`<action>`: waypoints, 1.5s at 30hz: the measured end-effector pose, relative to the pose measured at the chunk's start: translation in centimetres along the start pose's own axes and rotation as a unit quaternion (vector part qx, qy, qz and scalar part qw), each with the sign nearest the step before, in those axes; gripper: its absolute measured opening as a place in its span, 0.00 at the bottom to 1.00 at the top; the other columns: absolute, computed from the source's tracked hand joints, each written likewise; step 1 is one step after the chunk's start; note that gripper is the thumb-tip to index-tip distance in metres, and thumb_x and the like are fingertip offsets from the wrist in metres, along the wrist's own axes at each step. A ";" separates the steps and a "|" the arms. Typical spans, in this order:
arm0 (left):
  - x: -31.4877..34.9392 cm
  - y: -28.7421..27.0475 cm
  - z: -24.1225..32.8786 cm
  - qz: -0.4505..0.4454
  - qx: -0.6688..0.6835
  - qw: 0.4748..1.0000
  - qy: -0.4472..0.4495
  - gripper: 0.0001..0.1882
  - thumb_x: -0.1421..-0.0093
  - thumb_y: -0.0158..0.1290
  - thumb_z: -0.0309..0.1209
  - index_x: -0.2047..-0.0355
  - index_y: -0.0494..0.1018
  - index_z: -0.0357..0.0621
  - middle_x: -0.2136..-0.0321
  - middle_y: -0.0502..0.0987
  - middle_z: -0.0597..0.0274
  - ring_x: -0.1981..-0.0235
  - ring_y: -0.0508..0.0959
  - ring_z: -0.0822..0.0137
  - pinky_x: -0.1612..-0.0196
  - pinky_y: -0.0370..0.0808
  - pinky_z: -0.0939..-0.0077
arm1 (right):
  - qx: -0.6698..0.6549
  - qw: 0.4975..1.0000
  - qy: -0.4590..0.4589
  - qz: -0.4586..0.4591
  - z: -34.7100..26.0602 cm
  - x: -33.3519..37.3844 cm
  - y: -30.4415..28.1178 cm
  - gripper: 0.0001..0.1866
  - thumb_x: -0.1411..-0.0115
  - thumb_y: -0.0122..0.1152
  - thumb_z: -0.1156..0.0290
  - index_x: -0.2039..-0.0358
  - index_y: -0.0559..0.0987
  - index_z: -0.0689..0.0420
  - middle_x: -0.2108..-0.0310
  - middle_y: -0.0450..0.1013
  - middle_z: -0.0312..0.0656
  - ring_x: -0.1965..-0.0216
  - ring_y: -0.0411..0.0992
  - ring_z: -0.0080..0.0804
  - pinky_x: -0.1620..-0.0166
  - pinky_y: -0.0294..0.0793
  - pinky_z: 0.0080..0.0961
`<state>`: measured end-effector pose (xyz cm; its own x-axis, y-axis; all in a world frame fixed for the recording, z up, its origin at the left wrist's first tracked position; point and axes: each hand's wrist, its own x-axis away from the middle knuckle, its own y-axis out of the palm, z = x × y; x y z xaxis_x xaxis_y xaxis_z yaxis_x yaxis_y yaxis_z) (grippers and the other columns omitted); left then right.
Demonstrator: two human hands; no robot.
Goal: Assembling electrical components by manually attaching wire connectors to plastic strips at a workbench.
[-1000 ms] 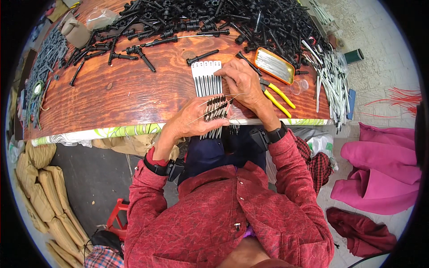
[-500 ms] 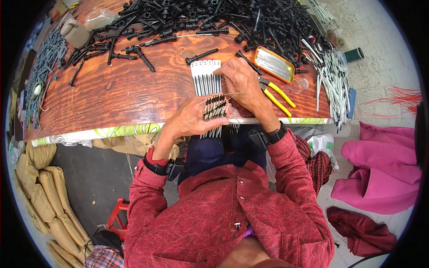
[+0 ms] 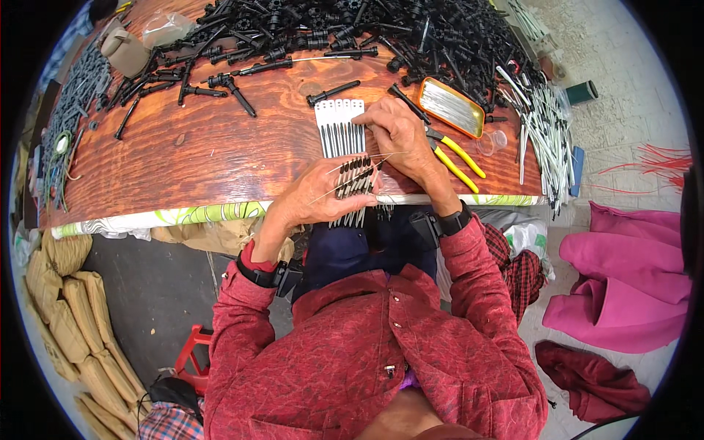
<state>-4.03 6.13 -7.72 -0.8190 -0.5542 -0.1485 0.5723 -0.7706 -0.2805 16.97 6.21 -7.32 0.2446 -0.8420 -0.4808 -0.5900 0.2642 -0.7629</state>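
Note:
My left hand (image 3: pixel 312 192) is closed around a bundle of slim strips (image 3: pixel 353 178), with dark tips and pale shafts side by side between fingers and thumb. Thin wires (image 3: pixel 328 193) cross this bundle and stick out at both sides. Beyond it, a row of flat white tabs with holes (image 3: pixel 339 110) lies on the table, dark narrow shafts running from them toward my left hand. My right hand (image 3: pixel 405 139) is bent beside that row, its fingertips at the right-hand shafts. Its curled fingers hide whatever lies between them.
Yellow-handled pliers (image 3: pixel 456 163) and an orange-rimmed tin of thin pins (image 3: pixel 451 108) lie right of my hands. Black plastic parts (image 3: pixel 440 37) heap along the far side. White sticks (image 3: pixel 546 139) pile at the right, grey pieces (image 3: pixel 70 110) at the left.
Both hands keep nearly the same place and hold. The right fingers have shifted very slightly; the bundle stays in my left hand.

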 end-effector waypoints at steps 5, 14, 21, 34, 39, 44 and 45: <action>-0.1 -0.2 0.4 -0.012 0.015 1.000 0.006 0.09 0.47 0.63 0.28 0.67 0.76 0.40 0.67 0.78 0.64 0.64 0.78 0.66 0.56 0.74 0.72 | 0.011 1.000 0.001 -0.007 -0.2 0.0 -0.1 0.09 0.47 0.57 0.81 0.65 0.80 0.57 0.70 0.71 0.43 0.64 0.71 0.43 0.59 0.71 0.34; 0.0 -0.1 0.1 -0.006 0.026 1.000 0.004 0.09 0.47 0.63 0.28 0.67 0.76 0.40 0.66 0.78 0.63 0.63 0.77 0.66 0.54 0.74 0.71 | -0.019 0.999 0.026 0.012 0.1 0.4 0.5 0.08 0.46 0.56 0.81 0.66 0.80 0.58 0.71 0.70 0.44 0.65 0.70 0.45 0.60 0.70 0.37; 0.1 -0.2 0.4 -0.014 0.021 1.000 -0.007 0.09 0.46 0.63 0.29 0.67 0.76 0.40 0.65 0.78 0.63 0.62 0.77 0.65 0.53 0.73 0.70 | -0.001 0.999 0.012 0.030 -0.5 0.4 0.7 0.09 0.47 0.56 0.82 0.67 0.79 0.57 0.72 0.70 0.45 0.66 0.69 0.45 0.61 0.69 0.37; 0.0 -0.1 0.1 -0.013 0.024 1.000 0.001 0.09 0.46 0.62 0.28 0.67 0.75 0.41 0.65 0.78 0.64 0.60 0.77 0.64 0.50 0.73 0.68 | -0.021 0.999 0.028 0.022 0.1 0.5 0.9 0.08 0.46 0.55 0.82 0.67 0.78 0.59 0.71 0.71 0.44 0.65 0.71 0.43 0.60 0.70 0.34; -0.1 0.1 -0.8 0.010 -0.007 0.998 0.060 0.09 0.47 0.62 0.27 0.66 0.75 0.42 0.65 0.79 0.65 0.60 0.78 0.66 0.44 0.71 0.68 | -0.030 0.998 0.044 0.016 -0.1 0.3 0.9 0.07 0.45 0.55 0.81 0.66 0.78 0.60 0.70 0.72 0.44 0.65 0.71 0.42 0.59 0.71 0.33; -0.4 0.2 -1.2 0.019 -0.018 0.993 0.112 0.15 0.48 0.64 0.34 0.62 0.78 0.41 0.64 0.81 0.57 0.57 0.80 0.55 0.51 0.75 0.63 | -0.042 0.998 0.046 0.019 -0.6 0.1 1.0 0.08 0.45 0.54 0.82 0.66 0.78 0.60 0.70 0.72 0.44 0.64 0.71 0.42 0.59 0.71 0.33; -0.3 0.2 -1.1 0.020 -0.011 0.995 0.099 0.15 0.48 0.64 0.34 0.62 0.78 0.41 0.64 0.81 0.57 0.57 0.80 0.55 0.51 0.75 0.64 | -0.043 0.998 0.044 0.017 -0.6 0.0 1.0 0.09 0.45 0.53 0.83 0.66 0.78 0.60 0.70 0.72 0.44 0.64 0.71 0.42 0.59 0.71 0.33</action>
<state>-3.70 6.50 -8.76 -0.7894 -0.5090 -0.3431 0.6046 -0.7413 -0.2913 15.88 6.17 -7.85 0.1562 -0.8725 -0.4630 -0.6622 0.2553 -0.7045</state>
